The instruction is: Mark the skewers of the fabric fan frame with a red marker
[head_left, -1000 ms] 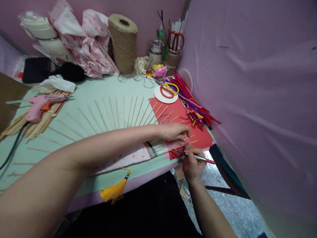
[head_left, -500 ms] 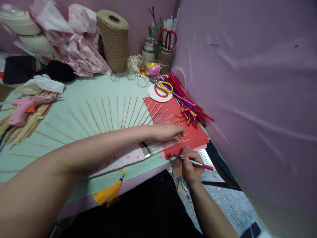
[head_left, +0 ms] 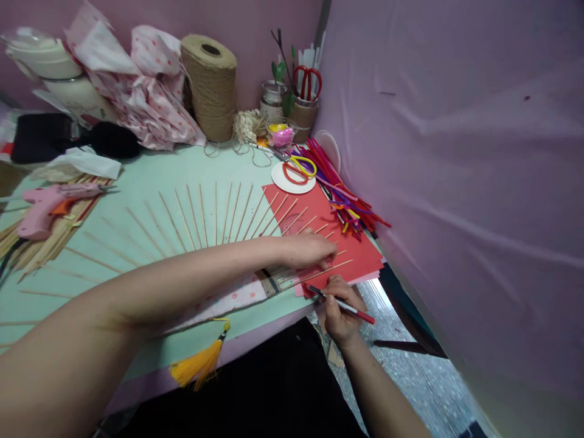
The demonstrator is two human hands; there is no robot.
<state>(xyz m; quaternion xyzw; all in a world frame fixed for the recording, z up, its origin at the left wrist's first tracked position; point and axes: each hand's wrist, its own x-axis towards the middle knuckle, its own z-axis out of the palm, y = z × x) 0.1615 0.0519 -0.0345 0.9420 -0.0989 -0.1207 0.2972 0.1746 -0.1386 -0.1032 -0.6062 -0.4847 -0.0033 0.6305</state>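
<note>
My right hand (head_left: 343, 307) grips a red marker pen (head_left: 348, 309) with a silver barrel, its tip at the near edge of the red paper (head_left: 360, 249). My left hand (head_left: 312, 249) reaches across and rests on the paper, fingers bent down among thin wooden sticks (head_left: 199, 210). What lies under those fingertips is mostly hidden. The sticks fan out over the table, several lying over the red paper. Below my left forearm shows a strip of white patterned fabric (head_left: 241, 293). A yellow tassel (head_left: 198, 362) hangs at the table's front edge.
Scissors (head_left: 298, 172) lie on a white disc, beside a bundle of coloured pipe cleaners (head_left: 340, 188). A twine spool (head_left: 210, 91) and crumpled dotted fabric (head_left: 155, 97) stand at the back. At left, a pink glue gun (head_left: 48, 204) rests on wooden strips. A purple curtain (head_left: 456, 152) borders the right.
My right hand and the pen have shifted slightly left and down along the paper's near edge. The view has tilted a little; my left hand stays about in place.
</note>
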